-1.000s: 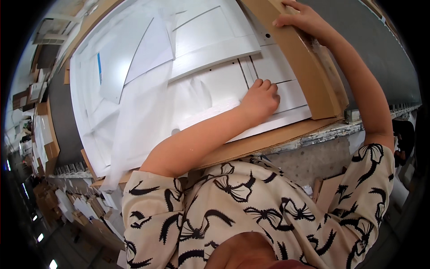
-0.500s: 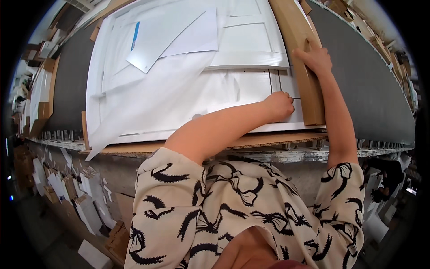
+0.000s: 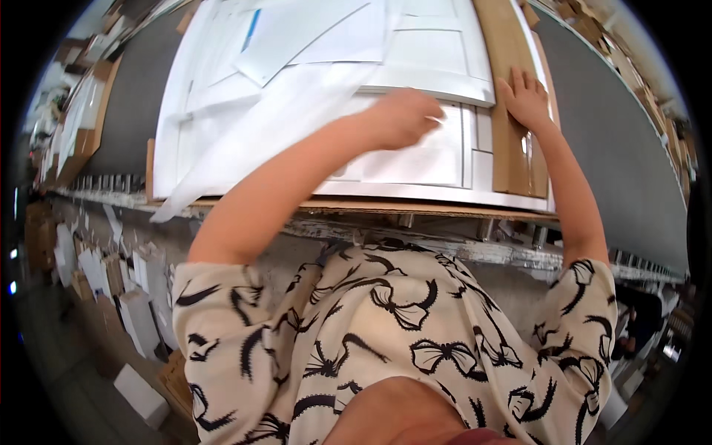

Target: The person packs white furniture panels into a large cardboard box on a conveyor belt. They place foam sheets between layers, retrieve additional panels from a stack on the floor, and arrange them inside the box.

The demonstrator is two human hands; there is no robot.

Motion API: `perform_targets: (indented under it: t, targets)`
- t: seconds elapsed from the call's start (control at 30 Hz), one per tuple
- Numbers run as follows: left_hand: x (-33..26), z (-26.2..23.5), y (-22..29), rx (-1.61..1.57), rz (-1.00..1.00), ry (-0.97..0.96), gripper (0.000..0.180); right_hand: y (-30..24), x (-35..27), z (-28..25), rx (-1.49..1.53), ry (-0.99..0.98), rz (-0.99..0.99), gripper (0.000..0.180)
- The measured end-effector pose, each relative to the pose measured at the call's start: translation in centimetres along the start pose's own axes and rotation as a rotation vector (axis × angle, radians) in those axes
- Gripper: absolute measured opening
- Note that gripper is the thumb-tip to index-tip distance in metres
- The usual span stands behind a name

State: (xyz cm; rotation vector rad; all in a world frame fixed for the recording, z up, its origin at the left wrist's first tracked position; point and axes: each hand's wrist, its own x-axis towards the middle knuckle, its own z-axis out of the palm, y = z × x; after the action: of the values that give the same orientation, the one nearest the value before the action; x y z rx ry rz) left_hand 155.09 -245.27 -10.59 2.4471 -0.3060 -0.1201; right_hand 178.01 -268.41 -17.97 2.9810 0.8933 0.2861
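My right hand (image 3: 528, 101) lies flat with its fingers spread on a long brown cardboard piece (image 3: 521, 159), which runs along the right side of the packed white panels. Above the near white panel (image 3: 415, 169) hovers my left hand (image 3: 404, 119), its fingers curled and slightly blurred; whether anything is in them is hidden. It is close to the front edge of an upper white panel with framed grooves (image 3: 434, 55). Thin white foam sheet (image 3: 245, 148) drapes over the left part of the stack. On top lie a flat pale sheet (image 3: 297, 37) and white paper (image 3: 348, 41).
The stack sits in an open cardboard box (image 3: 445, 210) on a grey conveyor (image 3: 615, 141) with metal rollers along its worn near edge. Other packed panels (image 3: 74, 126) stand at the left. White and brown offcuts (image 3: 137, 322) are piled below on the left.
My left hand has moved left and away from me, off the panel's near right corner. My right hand's fingers have flattened onto the cardboard piece. The whole view has shifted slightly.
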Motion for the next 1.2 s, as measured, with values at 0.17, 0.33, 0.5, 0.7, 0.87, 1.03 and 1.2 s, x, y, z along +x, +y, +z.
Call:
perform_targets:
  t: [0.17, 0.33, 0.5, 0.7, 0.87, 1.03, 1.2]
  targets:
    - [-16.4, -7.0, -2.7, -0.158, -0.539, 0.657, 0.027, -10.1, -5.0, -8.5, 0.555, -0.176, -0.533, 0.055]
    - [-29.8, -3.8, 0.8, -0.29, -0.73, 1.444, 0.022, -17.2, -7.7, -9.6, 0.46, -0.828, -0.734, 0.062]
    - [-38.5, 4.3, 2.8, -0.34, -0.919, 1.731, 0.022, -17.6, -7.7, -11.3, 0.62, -0.956, -0.443, 0.049]
    - [-45.1, 10.8, 0.2, -0.632, -0.899, 1.713, 0.021, -16.7, -8.4, -12.8, 0.954, -0.537, -0.195, 0.064]
    - [-52.7, 11.0, -0.9, -0.601, -0.929, 1.548, 0.021, -12.5, -9.9, -6.6, 0.198, -0.296, -0.055, 0.036]
    - [-59.3, 12.9, -4.0, -0.657, -1.042, 1.601, 0.021, -14.9, -10.0, -8.5, -0.135, -0.334, -0.076, 0.045]
    - [-60.8, 12.5, -5.5, -0.694, -1.076, 1.595, 0.021, -15.1, -8.5, -7.4, 0.008, -0.362, -0.105, 0.045]
